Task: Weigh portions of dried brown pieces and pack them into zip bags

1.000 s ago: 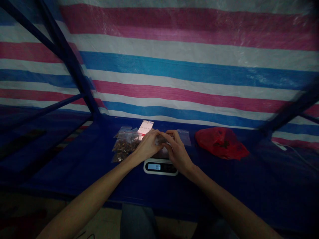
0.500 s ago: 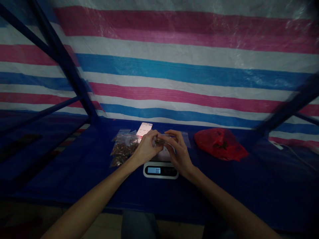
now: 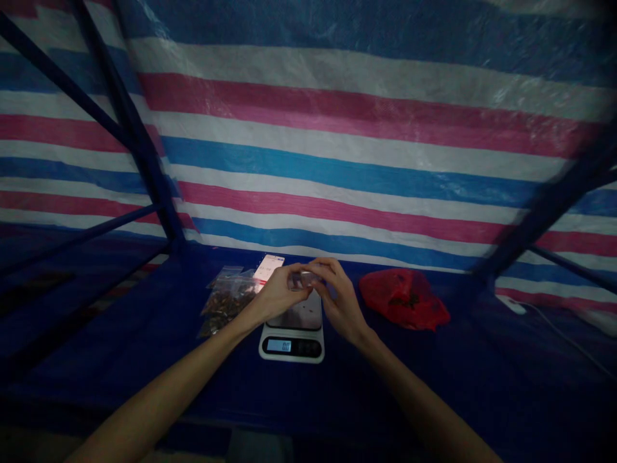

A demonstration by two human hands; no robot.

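Above the kitchen scale point(image 3: 292, 349), both of my hands are closed on a small clear plastic bag point(image 3: 301, 280). My left hand point(image 3: 279, 294) grips its left side, and my right hand point(image 3: 340, 297) pinches it from the right with bent fingers. What the bag contains is mostly hidden by the fingers. The scale's display reads 0.0, and a few small crumbs lie on its dark plate. Left of the scale, beside my left hand, lie several zip bags point(image 3: 224, 303) filled with brown dried pieces.
A lit phone point(image 3: 268, 267) lies behind my left hand. To the right sits a red plastic bag point(image 3: 402, 299) with dark contents. A white power strip point(image 3: 511, 304) with a cable is farther right. Blue metal bars point(image 3: 149, 173) and a striped sheet point(image 3: 337, 167) surround the blue table point(image 3: 385, 379).
The camera view has tilted up and shifted right. My hands have moved off the scale's plate slightly, baring more of it. Less of the brown contents shows between my fingers.
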